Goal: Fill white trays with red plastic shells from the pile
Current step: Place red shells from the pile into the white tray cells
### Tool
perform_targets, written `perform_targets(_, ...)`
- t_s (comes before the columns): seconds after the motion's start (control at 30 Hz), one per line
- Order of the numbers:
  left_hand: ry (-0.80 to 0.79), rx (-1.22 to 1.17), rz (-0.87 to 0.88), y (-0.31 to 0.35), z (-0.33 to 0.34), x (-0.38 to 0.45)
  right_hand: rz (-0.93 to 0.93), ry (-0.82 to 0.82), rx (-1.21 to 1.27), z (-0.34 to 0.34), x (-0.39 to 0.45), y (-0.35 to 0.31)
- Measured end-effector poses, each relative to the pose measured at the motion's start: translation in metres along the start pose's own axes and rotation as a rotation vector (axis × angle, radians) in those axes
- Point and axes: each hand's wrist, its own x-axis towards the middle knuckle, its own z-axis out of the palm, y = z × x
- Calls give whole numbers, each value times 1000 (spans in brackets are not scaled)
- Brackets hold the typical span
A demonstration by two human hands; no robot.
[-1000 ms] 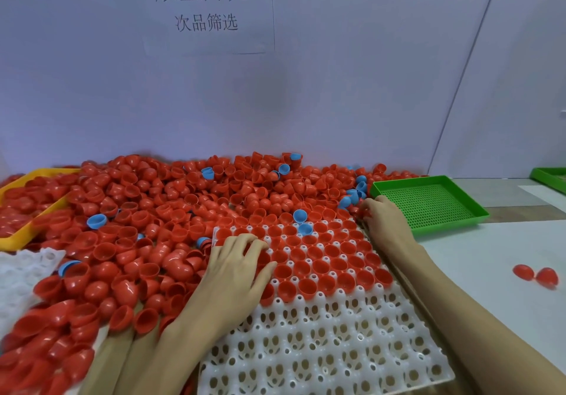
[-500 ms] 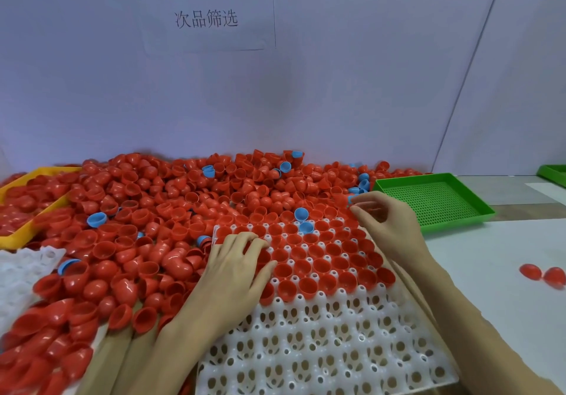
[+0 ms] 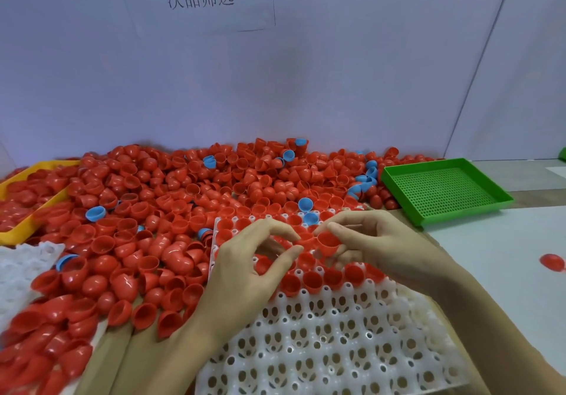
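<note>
Presently we list: one white tray point(image 3: 337, 348), centre foreground, its far rows filled with red shells seated open side up, its near rows bare sockets. Our right hand point(image 3: 386, 244) hovers over the filled rows, fingers curled round one red shell point(image 3: 327, 241), open side up. Our left hand point(image 3: 245, 266) is raised beside it, thumb and forefinger bent toward each other in a loose arc, fingertips nearly meeting the right hand's; we cannot tell whether they pinch anything. Pile of red shells point(image 3: 171, 211), left and behind the tray, a few blue shells point(image 3: 95, 213) mixed in. Yellow tray point(image 3: 18, 232), far left, partly buried in the pile. Green perforated tray point(image 3: 444, 191), right rear. Second white tray point(image 3: 18, 272), left edge. One stray red shell point(image 3: 552, 262), alone at right.
</note>
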Motion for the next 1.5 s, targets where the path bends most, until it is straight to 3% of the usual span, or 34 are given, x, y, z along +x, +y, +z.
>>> perform_targets(0.2,-37,18,-47,-4,-2,2,-64,15,76,7,-1,0)
perform_targets(0.33,-53,39,-93,-7,-11,4,-128,-23,-246,17,-2,4)
perform_targets(0.5,-57,106,-109,-14,-36,11,-209,-171,-843,38,-1,17)
perform_targets(0.6,-89,117,-113,-17,-47,11,-166,-177,-964,44,1,26)
perform_targets(0.97,-280,115,-156,-21,-68,8,-175,-83,-1004,35,22,40)
perform_targets(1.33,-577,235,-277,-34,-87,1,-128,-49,-970,27,34,41)
perform_targets(1.5,-457,201,-208,-37,-87,4,-113,-41,-965,26,34,42)
